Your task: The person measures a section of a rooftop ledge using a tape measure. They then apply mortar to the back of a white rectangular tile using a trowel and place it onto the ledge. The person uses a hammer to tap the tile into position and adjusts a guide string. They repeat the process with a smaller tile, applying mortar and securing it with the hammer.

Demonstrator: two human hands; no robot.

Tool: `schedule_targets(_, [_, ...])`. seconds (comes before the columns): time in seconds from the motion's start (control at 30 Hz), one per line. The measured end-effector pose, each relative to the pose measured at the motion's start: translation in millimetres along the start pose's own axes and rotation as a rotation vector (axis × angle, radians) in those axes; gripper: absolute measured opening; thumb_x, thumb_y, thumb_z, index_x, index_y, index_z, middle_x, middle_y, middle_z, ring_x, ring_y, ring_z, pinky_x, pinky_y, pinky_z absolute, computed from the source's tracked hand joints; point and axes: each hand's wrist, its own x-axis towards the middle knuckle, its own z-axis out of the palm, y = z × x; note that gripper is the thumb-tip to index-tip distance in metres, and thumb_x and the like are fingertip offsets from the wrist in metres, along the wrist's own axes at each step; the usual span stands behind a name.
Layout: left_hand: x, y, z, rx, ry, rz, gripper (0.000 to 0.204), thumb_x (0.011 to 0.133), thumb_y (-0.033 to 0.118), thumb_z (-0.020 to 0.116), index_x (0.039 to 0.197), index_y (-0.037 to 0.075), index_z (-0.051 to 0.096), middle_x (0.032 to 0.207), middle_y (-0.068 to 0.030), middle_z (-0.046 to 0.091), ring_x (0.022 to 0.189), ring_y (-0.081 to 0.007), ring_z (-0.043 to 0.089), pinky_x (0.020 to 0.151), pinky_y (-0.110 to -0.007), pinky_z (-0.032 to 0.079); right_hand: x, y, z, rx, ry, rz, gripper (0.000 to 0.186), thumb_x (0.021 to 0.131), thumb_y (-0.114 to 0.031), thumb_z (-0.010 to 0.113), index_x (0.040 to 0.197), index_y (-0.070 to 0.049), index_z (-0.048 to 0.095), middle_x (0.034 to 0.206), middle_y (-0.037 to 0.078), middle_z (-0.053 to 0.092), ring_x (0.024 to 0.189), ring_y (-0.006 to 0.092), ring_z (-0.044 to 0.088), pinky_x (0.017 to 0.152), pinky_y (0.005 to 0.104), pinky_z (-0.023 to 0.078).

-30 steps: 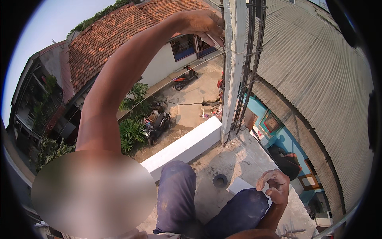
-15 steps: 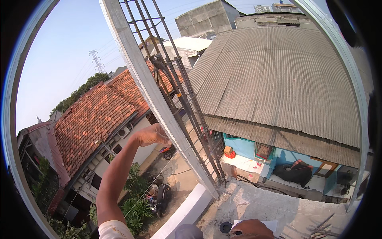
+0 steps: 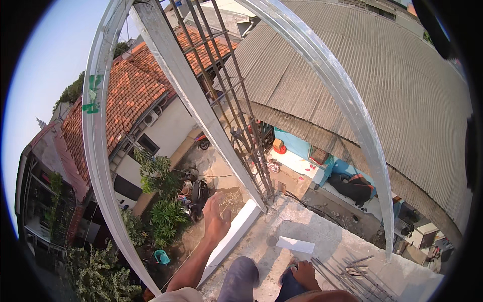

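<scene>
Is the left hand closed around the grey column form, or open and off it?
Open and off it: the left hand is raised with fingers spread, clear of the grey column form.

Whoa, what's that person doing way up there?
A person sits high on a grey concrete rooftop ledge, knees bent. The left hand is raised and open in the air near the base of a pale metal post with a rusty steel rebar cage beside it, touching nothing. The right hand rests on the right knee. Loose steel rods lie nearby.

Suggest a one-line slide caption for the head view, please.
Rooftop edge: left hand raised open beside rebar column, right hand resting on knee.
</scene>
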Motion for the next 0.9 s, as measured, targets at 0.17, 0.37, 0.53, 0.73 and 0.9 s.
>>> schedule_targets(0.17, [-200.1, 76.4, -88.1, -0.145, -0.582, -0.337, 0.056, 0.09, 0.017, 0.075, 0.14, 0.004, 0.056, 0.145, -0.0249, 0.056, 0.139, -0.0458, 0.05, 0.118, -0.056, 0.039, -77.7, -16.4, -13.3, -0.131, -0.181, -0.271, 0.064, 0.09, -0.049, 0.076, 0.14, -0.011, 0.065, 0.151, 0.025, 0.051, 0.131, 0.0528, 0.054, 0.111, 0.0607, 0.046])
schedule_targets(0.37, [-391.0, 95.4, -155.7, -0.112, -0.936, -0.927, 0.069, 0.091, 0.036, 0.079, 0.147, 0.003, 0.055, 0.143, -0.0253, 0.057, 0.133, -0.0443, 0.058, 0.11, -0.058, 0.049, -102.8, -19.0, -69.6, -0.084, -0.606, -0.386, 0.067, 0.096, -0.044, 0.071, 0.148, -0.003, 0.06, 0.149, 0.031, 0.056, 0.143, 0.0474, 0.05, 0.117, 0.0526, 0.044])
schedule_targets(0.53, [-561.9, 82.4, -163.9, -0.211, -0.435, -1.269, 0.052, 0.089, 0.027, 0.07, 0.131, -0.003, 0.068, 0.129, -0.0269, 0.071, 0.122, -0.0439, 0.068, 0.106, -0.048, 0.054, -75.8, -51.9, -108.4, -0.276, -0.927, -0.743, 0.045, 0.099, -0.04, 0.068, 0.123, -0.002, 0.075, 0.124, 0.019, 0.076, 0.12, 0.0359, 0.07, 0.101, 0.0429, 0.054])
schedule_targets(0.73, [-680.4, 151.6, -208.2, -0.292, 0.027, -1.643, 0.047, 0.09, 0.036, 0.073, 0.121, 0.001, 0.075, 0.127, -0.0222, 0.073, 0.119, -0.0402, 0.069, 0.103, -0.046, 0.055, -36.2, -110.9, -90.5, -0.674, -1.136, -1.122, 0.027, 0.094, -0.031, 0.075, 0.084, -0.007, 0.08, 0.083, 0.009, 0.08, 0.065, 0.0233, 0.075, 0.056, 0.0355, 0.054])
schedule_targets(0.9, [-797.1, 252.9, -203.3, -0.176, 0.362, -2.024, 0.036, 0.09, 0.033, 0.063, 0.104, 0.003, 0.078, 0.115, -0.0249, 0.073, 0.11, -0.0443, 0.069, 0.096, -0.052, 0.056, -99.1, -277.8, -10.8, -0.66, -1.172, -0.493, 0.014, 0.084, -0.012, 0.082, 0.092, -0.002, 0.078, 0.077, 0.01, 0.076, 0.057, 0.0173, 0.072, 0.051, 0.0311, 0.052])
